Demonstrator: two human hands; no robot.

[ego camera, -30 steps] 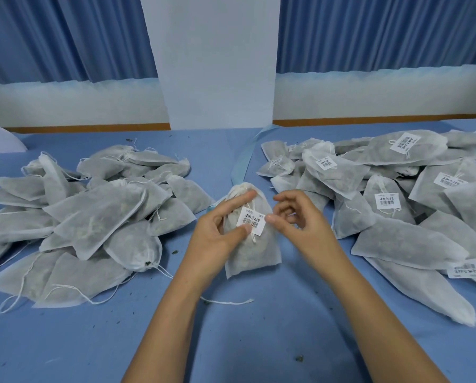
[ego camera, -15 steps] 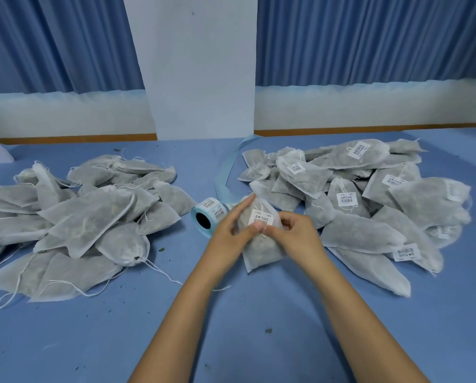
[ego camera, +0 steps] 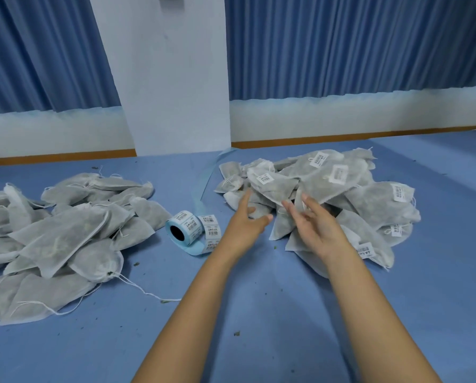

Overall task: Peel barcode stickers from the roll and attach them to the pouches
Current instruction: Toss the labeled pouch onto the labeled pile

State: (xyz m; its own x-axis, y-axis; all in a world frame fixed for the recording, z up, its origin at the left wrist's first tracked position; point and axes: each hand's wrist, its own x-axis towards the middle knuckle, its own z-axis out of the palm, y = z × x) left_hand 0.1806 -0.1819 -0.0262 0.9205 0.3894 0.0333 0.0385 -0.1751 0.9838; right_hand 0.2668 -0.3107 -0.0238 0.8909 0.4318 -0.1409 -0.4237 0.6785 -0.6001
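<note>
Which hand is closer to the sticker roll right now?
Left. The left hand is just right of the sticker roll; the right hand is farther right, over the labelled pouches.

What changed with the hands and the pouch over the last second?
Both hands let go of the labelled pouch and moved forward and to the right. The left hand and right hand are now open at the near edge of the labelled pile. Which pouch there was just released is unclear. The sticker roll and unlabelled pile lie as before.
</note>
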